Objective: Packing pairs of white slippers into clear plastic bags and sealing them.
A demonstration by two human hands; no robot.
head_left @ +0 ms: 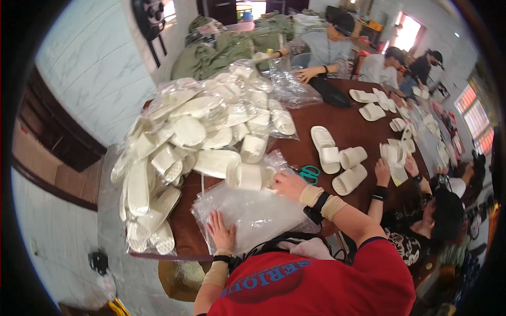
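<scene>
My left hand (221,232) lies open, fingers spread, on a stack of clear plastic bags (258,216) at the table's near edge. My right hand (289,185) is closed at the end of a white slide slipper (246,176) just beyond the bags. Its fingertips are partly hidden against the slipper, which rests beside another white slipper (216,163) at the front of a large heap. Teal-handled scissors (309,174) lie close to my right hand, on its far side.
A heap of bagged white slippers (190,126) covers the table's left side. Loose slippers (350,179) lie to the right on the brown table (300,147). Co-workers sit along the far and right sides; one person's hand (382,171) is near mine. A cardboard box (167,282) stands below.
</scene>
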